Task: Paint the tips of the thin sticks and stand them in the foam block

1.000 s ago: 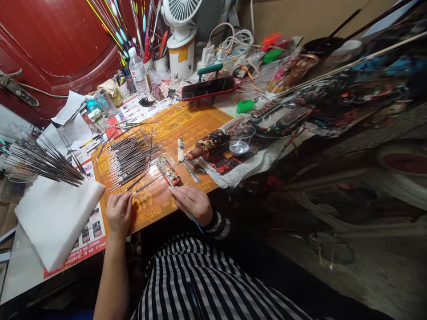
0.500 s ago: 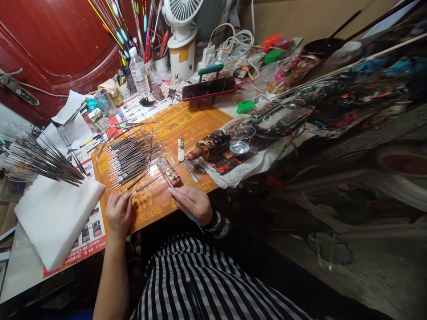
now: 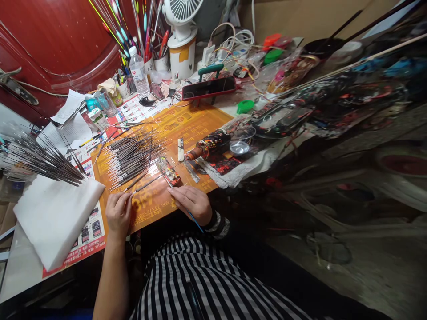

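My left hand (image 3: 119,211) is closed in a pinch at the orange mat's front edge. Its fingertips grip the pale end of a slim dark fishing float (image 3: 149,182), which points up and right toward a paint-stained block (image 3: 168,171). To the right, my right hand (image 3: 193,203) is closed around a thin brush with a blue handle (image 3: 195,221); its front tip sits just below the block. Beyond my left hand lies a pile of similar dark floats (image 3: 133,153) with pale ends. The brush's middle is hidden by my fingers.
A white foam block (image 3: 56,218) stuck with many dark floats stands at left. Paint-smeared bottles and a cloth (image 3: 230,175) lie at right. A phone (image 3: 208,89), water bottle (image 3: 139,73) and small fan (image 3: 183,11) stand at the back.
Almost nothing differs. My right hand and the brush have shifted very slightly left; my left hand and the float stay in place.
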Demonstrator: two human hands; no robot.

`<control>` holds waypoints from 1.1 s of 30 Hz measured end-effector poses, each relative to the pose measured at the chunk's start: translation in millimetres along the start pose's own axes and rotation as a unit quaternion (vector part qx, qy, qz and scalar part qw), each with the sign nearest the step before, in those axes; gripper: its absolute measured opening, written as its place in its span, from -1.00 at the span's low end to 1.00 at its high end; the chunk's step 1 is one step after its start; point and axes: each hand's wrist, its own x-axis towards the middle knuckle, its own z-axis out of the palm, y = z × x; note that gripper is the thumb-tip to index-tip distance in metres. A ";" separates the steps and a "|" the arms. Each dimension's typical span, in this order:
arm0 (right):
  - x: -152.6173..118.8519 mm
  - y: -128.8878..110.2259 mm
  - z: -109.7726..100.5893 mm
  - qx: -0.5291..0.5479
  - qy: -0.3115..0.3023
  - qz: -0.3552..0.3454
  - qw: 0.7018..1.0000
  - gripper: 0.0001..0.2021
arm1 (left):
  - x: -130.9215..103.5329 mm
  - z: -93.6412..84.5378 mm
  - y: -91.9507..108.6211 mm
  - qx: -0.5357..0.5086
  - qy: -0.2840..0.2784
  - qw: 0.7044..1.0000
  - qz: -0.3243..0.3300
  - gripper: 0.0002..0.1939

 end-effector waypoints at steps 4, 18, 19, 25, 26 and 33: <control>-1.3 0.0 0.1 -0.002 -0.003 0.004 1.000 -0.49 | 0.3 0.5 0.2 -0.002 0.001 1.000 0.002 -0.81; -1.7 -9.5 3.8 0.045 0.027 -0.010 0.999 -0.45 | 0.3 1.1 -0.9 -0.004 -0.007 1.000 -0.009 -0.83; -1.1 -15.2 6.1 0.059 0.023 -0.010 0.998 -0.44 | 0.2 1.4 -0.9 -0.003 -0.007 1.000 -0.009 -0.84; 2.8 -51.4 30.0 0.122 -0.029 -0.026 0.992 -0.43 | -1.3 2.6 0.5 0.002 -0.005 1.000 -0.008 -0.85; 2.2 -54.3 33.6 0.122 -0.026 -0.028 0.992 -0.44 | -1.8 2.7 1.1 0.000 -0.006 1.000 -0.010 -0.85; -5.8 -54.4 39.9 0.081 -0.033 -0.062 0.994 -0.49 | -6.6 5.3 6.2 -0.001 -0.008 1.000 -0.026 -0.87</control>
